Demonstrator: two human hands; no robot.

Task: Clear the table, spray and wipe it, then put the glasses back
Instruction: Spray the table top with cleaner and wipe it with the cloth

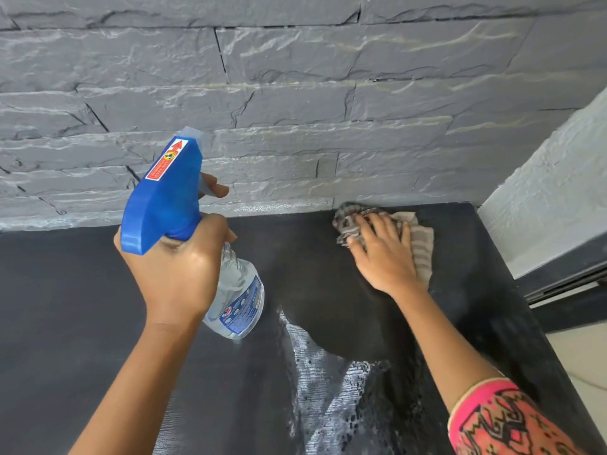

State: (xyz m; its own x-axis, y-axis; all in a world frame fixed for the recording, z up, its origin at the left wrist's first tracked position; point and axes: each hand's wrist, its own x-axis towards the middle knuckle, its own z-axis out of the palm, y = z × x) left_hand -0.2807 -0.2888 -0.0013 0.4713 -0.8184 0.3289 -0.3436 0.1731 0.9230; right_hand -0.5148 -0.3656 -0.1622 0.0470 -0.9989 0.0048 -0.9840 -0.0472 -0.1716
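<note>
Wet streaks (322, 366) glisten on the near part of the black counter (65, 323), above which the left hand (177, 267) grips a tilted spray bottle (161, 195) by its neck, one finger on the trigger, while farther back the right hand (381, 254) presses flat, fingers spread, on a cloth (422, 244) lying by the stone wall (295, 93).

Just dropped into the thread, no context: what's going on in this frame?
A person is mid-clean on a black table. The left grip holds a blue-topped spray bottle above it, one finger on the trigger. The right grip presses a grey cloth flat at the far right corner, against the stone wall. There are wet streaks near the front edge. No glasses are in view.
</note>
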